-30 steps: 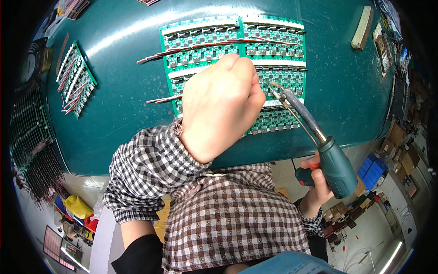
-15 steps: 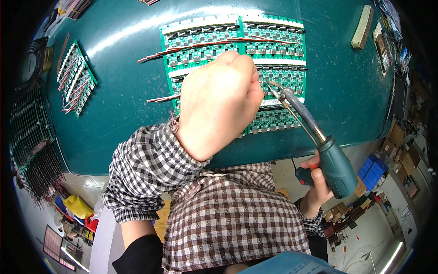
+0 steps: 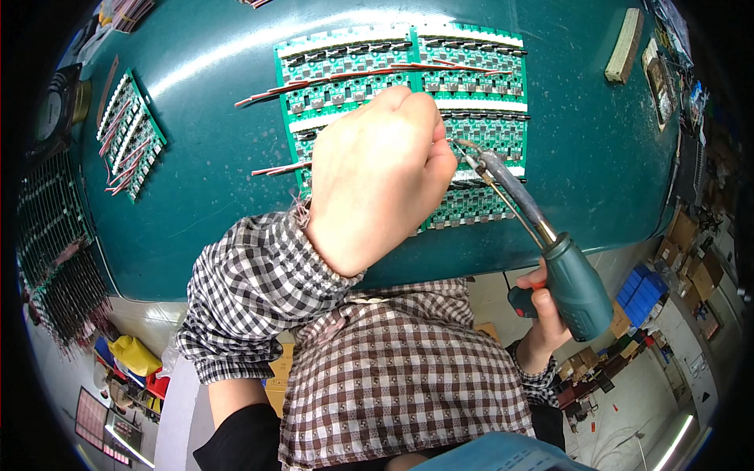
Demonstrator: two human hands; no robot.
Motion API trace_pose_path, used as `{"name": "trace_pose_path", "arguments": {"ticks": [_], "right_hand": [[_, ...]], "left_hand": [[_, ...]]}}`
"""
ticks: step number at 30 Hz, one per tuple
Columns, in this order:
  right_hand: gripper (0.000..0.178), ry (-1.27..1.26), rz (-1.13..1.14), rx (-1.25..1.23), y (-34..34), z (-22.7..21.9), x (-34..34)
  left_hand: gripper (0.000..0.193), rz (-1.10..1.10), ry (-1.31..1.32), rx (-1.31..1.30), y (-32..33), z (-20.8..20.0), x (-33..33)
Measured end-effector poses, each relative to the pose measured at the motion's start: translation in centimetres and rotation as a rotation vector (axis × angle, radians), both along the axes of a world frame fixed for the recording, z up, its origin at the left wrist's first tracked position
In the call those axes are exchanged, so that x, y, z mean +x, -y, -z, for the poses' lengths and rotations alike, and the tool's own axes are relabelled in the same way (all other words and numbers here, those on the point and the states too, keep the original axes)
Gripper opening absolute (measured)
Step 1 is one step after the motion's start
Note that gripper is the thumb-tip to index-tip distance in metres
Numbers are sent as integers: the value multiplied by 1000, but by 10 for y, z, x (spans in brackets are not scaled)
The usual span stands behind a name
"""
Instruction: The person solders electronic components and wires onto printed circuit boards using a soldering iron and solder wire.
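Over a panel of green circuit boards (image 3: 506, 145), my left hand (image 3: 377, 177) is closed, its thumb pressed against the curled fingers. Whatever it pinches is hidden behind the hand. My right hand (image 3: 547, 323) grips a soldering gun (image 3: 580, 289) by its dark green trigger handle. The gun's bent tip and thin side tube meet the panel just right of my left fingertips. Red, white and black wires (image 3: 345, 77) lie across the panel's upper rows. More wire ends (image 3: 279, 169) stick out to the left from under my left hand.
A smaller board with wires (image 3: 132, 141) lies on the left of the green table (image 3: 200, 188). Wired boards are stacked at the left edge (image 3: 55, 228). On the right are a wooden block (image 3: 623, 47) and a small tray (image 3: 658, 82).
The soldering gun and my right hand have shifted slightly left, bringing the tip closer to my left fingertips. My left hand has barely moved and stays closed.
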State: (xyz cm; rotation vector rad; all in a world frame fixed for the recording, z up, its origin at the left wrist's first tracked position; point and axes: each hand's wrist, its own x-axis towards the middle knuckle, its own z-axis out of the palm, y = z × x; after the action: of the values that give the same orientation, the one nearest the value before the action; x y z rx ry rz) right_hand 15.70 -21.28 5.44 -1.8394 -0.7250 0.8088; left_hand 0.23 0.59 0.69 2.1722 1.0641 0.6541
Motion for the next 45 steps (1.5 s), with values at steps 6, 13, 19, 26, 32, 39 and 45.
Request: {"name": "trace_pose_path", "arguments": {"ticks": [6,13,19,26,32,39,45], "right_hand": [[69,-8,27,2,3,0,-2],[68,17,-20,-9,4,1,2],[69,-5,26,-6,4,1,-1],[71,-1,7,-15,6,1,1],[69,23,4,-13,5,0,1],[68,27,-7,-14,3,0,-1],[68,15,11,-17,3,-1,0]], "left_hand": [[11,-14,-1,20,1,1,1],[11,-20,13,29,1,1,2],[11,-22,5,28,1,1,2],[11,-22,16,20,2,0,2],[12,-27,-5,28,2,0,2],[13,-29,6,29,2,2,2],[13,-30,-1,26,2,2,2]]}}
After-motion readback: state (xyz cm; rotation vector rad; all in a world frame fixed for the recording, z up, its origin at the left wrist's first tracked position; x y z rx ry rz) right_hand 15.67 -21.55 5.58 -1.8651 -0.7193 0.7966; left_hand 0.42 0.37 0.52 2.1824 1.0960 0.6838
